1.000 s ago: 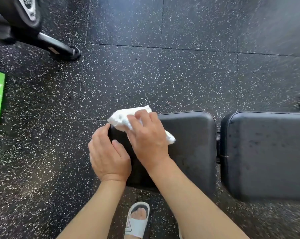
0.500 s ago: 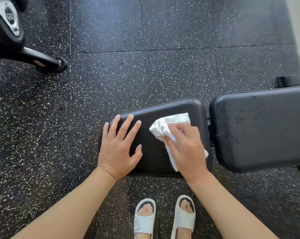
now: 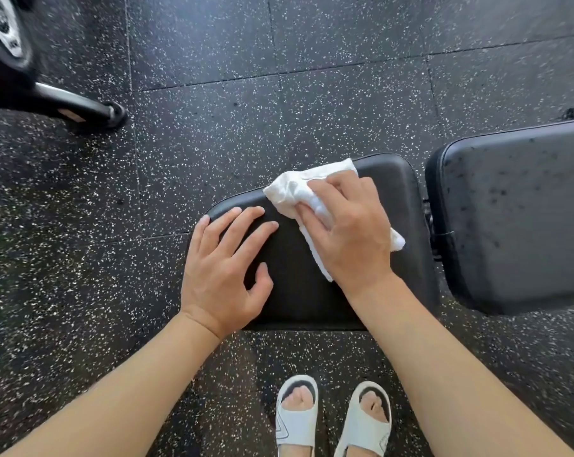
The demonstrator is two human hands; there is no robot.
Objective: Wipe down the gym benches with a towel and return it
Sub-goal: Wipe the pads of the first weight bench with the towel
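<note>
On the black seat pad (image 3: 315,291), far half, sits the crumpled white towel (image 3: 299,189), pressed down under the right hand (image 3: 348,225), fingers curled into the cloth. Left hand (image 3: 226,268) lies flat beside it, fingers spread, holding nothing, bracing the pad. Step looks like mid-wipe on the seat. Next move probably needs a sweep to the uncovered near edge, then over to the speckled back pad (image 3: 516,212) on the right. Back pad is cut off by the frame; bench frame is hidden. Speckled rubber floor (image 3: 213,127) all round; white sandals (image 3: 331,420) below.
</note>
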